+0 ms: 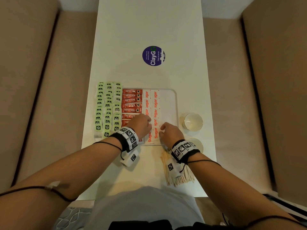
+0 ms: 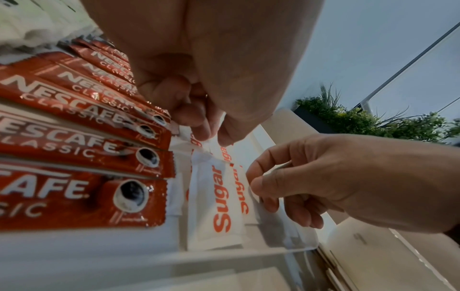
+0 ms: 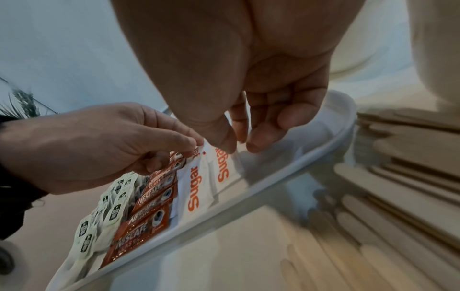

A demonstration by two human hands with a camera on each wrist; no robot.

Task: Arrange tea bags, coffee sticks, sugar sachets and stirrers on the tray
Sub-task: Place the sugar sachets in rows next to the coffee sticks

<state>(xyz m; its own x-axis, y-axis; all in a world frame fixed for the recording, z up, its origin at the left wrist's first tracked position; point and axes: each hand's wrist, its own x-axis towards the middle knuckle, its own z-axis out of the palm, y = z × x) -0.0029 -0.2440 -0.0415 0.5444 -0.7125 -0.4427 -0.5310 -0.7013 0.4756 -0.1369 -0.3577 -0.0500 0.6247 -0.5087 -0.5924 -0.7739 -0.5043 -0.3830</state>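
A clear tray [image 1: 174,103] holds green tea bags [image 1: 108,107] at the left, red coffee sticks [image 1: 132,101] in the middle and two columns of white sugar sachets [image 1: 155,103]. Its right strip is bare. My left hand [image 1: 150,123] pinches the far end of a near sugar sachet [image 2: 221,200] between thumb and forefinger. My right hand [image 1: 161,130] has curled fingers; its thumb and forefinger nip the right edge of the neighbouring sachet [image 3: 221,169]. Wooden stirrers [image 1: 184,176] lie on the table under my right wrist, outside the tray.
A white cup [image 1: 193,122] stands right of the tray, with a second one [image 1: 198,145] partly hidden behind my right wrist. A round purple sticker [image 1: 153,55] marks the far table top. Beige seats flank the narrow white table.
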